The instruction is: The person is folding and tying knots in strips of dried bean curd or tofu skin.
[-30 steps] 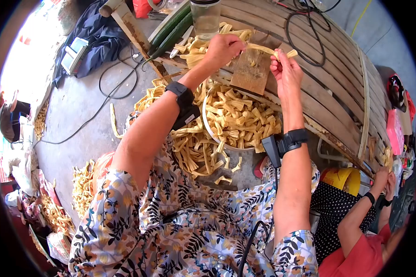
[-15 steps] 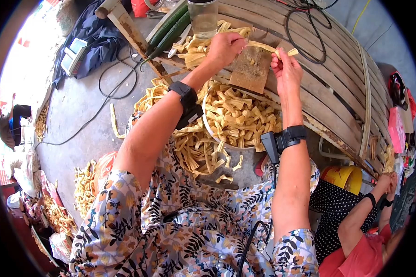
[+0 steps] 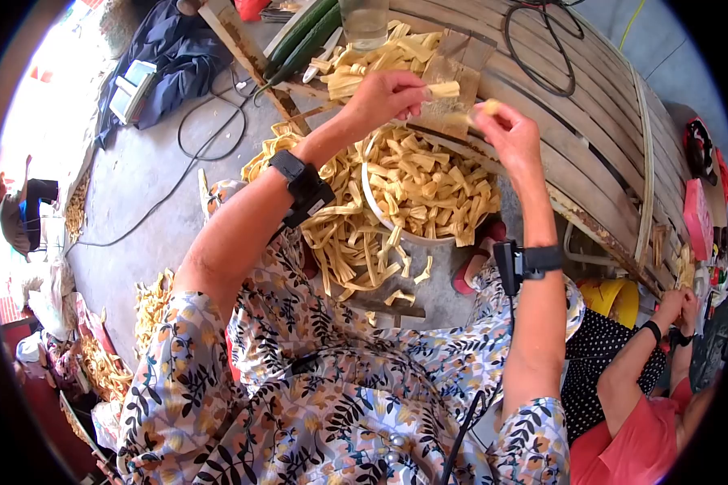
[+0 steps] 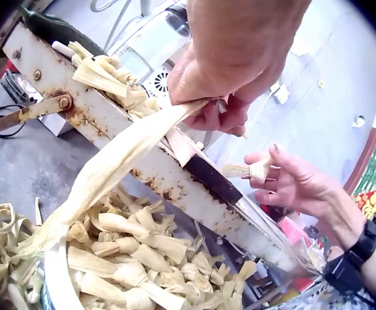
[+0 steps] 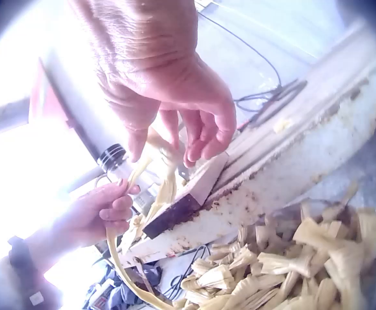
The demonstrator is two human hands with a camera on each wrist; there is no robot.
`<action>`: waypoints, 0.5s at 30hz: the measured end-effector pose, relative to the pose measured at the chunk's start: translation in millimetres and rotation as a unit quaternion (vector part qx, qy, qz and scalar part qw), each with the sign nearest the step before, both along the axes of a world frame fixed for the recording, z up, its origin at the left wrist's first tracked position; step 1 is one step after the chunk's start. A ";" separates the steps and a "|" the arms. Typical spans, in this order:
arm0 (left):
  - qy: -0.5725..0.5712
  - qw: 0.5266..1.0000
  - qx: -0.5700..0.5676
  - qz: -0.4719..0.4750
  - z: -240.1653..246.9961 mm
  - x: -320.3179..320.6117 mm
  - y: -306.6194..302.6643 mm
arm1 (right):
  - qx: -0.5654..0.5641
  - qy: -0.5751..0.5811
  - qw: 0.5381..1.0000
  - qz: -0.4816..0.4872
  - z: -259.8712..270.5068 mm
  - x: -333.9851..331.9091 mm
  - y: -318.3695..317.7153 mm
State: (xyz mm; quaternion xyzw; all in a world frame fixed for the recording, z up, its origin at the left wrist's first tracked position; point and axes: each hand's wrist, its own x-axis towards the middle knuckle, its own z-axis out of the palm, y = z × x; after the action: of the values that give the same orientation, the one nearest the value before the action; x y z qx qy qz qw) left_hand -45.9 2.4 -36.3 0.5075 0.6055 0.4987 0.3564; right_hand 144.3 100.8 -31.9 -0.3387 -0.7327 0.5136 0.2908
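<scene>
My left hand (image 3: 384, 99) pinches a long, flat, pale yellow strip (image 4: 120, 155) that looks like tofu skin. Its short end juts rightward past the fingertips; the rest hangs down toward the tub in the left wrist view. Slightly right, my right hand (image 3: 516, 141) holds a short knotted piece (image 4: 259, 170) of the same strip between thumb and fingers. Under and between the hands lies a wooden board (image 3: 446, 121) on the slatted bench. Below, a white-rimmed tub (image 3: 367, 182) is heaped with knotted pieces (image 3: 437, 178). Loose strips (image 3: 344, 250) pile up beside it.
More strips (image 3: 396, 55) lie on the bench (image 3: 598, 153) near a glass jar (image 3: 364, 24) and cucumbers (image 3: 303, 48). Black cable (image 3: 510, 36) coils on the slats. At right, another person's hands (image 3: 678, 307) work near a yellow bucket (image 3: 615, 301).
Earlier a strip stretched between both hands over the board. Now the right hand holds a knotted piece apart from the left hand's strip, and has moved lower. The head view has shifted slightly.
</scene>
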 end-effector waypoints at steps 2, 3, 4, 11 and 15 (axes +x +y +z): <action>-0.004 0.999 0.002 -0.046 -3.7 6.4 -8.5 | 0.082 0.002 0.997 0.016 -3.4 8.8 -6.7; 0.029 0.998 0.004 -0.052 -1.5 12.3 -11.4 | 0.124 0.004 0.992 0.024 -0.2 11.2 -9.7; 0.062 0.996 0.009 -0.059 0.3 20.9 -15.2 | 0.135 0.027 0.990 0.024 5.1 13.5 -12.7; -0.143 0.971 -0.097 -0.167 0.1 22.4 -24.9 | 0.012 0.034 0.996 0.086 -0.8 20.0 -18.5; -0.178 0.961 -0.134 -0.163 -13.9 11.2 -24.9 | 0.056 0.049 0.987 0.143 8.9 22.9 -25.5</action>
State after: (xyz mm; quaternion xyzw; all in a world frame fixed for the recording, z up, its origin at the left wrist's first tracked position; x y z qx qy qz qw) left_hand -34.6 -22.5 -50.2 0.4496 0.5032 0.4304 0.5995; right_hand 167.2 75.3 -23.0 -0.1881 -0.7861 0.5243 0.2678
